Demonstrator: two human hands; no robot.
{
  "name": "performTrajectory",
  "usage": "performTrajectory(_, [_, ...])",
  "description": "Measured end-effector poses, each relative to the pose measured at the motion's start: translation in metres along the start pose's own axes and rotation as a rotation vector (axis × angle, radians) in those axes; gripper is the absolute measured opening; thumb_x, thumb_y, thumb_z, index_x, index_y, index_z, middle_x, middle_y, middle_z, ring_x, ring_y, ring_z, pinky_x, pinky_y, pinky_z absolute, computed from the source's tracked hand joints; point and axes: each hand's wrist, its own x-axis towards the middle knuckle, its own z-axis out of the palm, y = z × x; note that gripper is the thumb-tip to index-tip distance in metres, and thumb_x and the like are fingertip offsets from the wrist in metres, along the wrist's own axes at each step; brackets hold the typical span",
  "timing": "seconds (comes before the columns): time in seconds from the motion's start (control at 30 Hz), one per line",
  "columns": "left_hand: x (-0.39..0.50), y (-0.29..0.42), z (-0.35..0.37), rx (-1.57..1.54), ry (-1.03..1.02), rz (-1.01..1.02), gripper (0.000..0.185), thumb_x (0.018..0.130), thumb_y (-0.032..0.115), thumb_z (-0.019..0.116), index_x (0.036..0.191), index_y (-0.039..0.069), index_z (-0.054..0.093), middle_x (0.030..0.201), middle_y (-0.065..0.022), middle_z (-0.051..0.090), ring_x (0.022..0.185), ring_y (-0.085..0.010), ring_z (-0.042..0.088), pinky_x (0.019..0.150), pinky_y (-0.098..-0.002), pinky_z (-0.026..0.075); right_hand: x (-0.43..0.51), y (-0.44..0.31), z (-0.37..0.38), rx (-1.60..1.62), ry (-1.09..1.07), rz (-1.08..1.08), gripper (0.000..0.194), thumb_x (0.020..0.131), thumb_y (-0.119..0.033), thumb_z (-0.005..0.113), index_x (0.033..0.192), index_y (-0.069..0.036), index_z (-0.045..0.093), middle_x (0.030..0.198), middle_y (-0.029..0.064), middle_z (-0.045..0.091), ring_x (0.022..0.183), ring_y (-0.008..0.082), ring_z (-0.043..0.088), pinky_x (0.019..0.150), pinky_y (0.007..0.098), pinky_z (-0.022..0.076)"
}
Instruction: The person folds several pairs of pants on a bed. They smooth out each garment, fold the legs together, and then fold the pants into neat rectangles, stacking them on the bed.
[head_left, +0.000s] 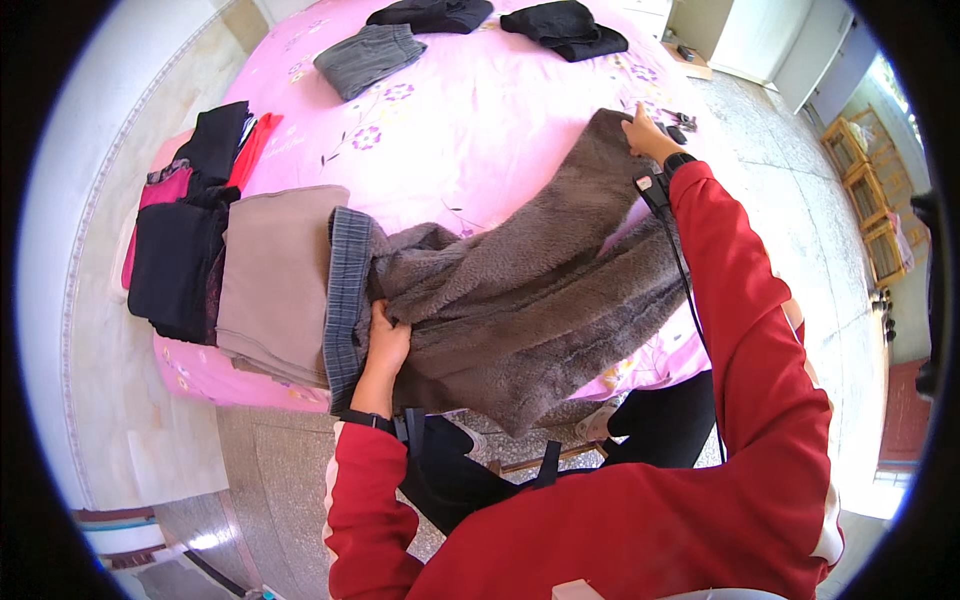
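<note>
Brown fleece-lined trousers (517, 292) lie spread across the near side of the bed, fuzzy side showing. Their ribbed grey-blue waistband (347, 300) is at the left, and the legs stretch to the right. My left hand (390, 337) grips the fleece just inside the waistband, its fingertips hidden in the cloth. At the far end of the upper leg, my right hand (646, 136) holds the hem. A flat taupe garment (277, 277) lies to the left, with its right edge against the waistband.
Folded dark clothes (176, 266), a pink piece (166, 184) and a red piece (253, 150) are stacked at the bed's left. Grey trousers (367, 58) and black garments (562, 28) lie on the far part of the pink bedsheet (450, 127). Keys (684, 120) sit beyond my right hand.
</note>
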Motion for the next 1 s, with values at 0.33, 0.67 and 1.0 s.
performTrajectory(0.33, [0.005, -0.007, 0.002, 0.042, -0.023, 0.024, 0.044, 0.088, 0.009, 0.06, 0.129, -0.001, 0.046, 0.12, -0.0254, 0.061, 0.115, -0.0353, 0.058, 0.1, -0.0373, 0.042, -0.065, 0.008, -0.104, 0.352, -0.632, 0.171, 0.036, 0.083, -0.029, 0.071, 0.111, -0.009, 0.06, 0.081, -0.0026, 0.056, 0.053, 0.008, 0.041, 0.047, 0.0231, 0.0367])
performTrajectory(0.67, [0.011, -0.012, 0.002, 0.009, -0.017, 0.016, 0.049, 0.087, 0.009, 0.059, 0.132, -0.003, 0.044, 0.124, -0.0242, 0.059, 0.118, -0.0344, 0.056, 0.103, -0.0354, 0.04, -0.137, -0.033, -0.134, 0.609, -0.736, 0.381, 0.051, 0.086, -0.047, 0.072, 0.102, -0.001, 0.056, 0.08, 0.0057, 0.054, 0.042, 0.0056, 0.04, 0.032, 0.018, 0.0327])
performTrajectory(1.0, [0.018, -0.024, 0.005, -0.014, -0.008, 0.042, 0.046, 0.086, 0.008, 0.059, 0.129, -0.003, 0.047, 0.124, -0.0243, 0.059, 0.118, -0.0343, 0.056, 0.103, -0.0357, 0.04, -0.076, -0.001, -0.177, 1.235, -0.053, -0.175, 0.028, 0.096, -0.008, 0.061, 0.121, 0.0, 0.052, 0.104, 0.0126, 0.064, 0.089, 0.0228, 0.07, 0.072, 0.0326, 0.0603])
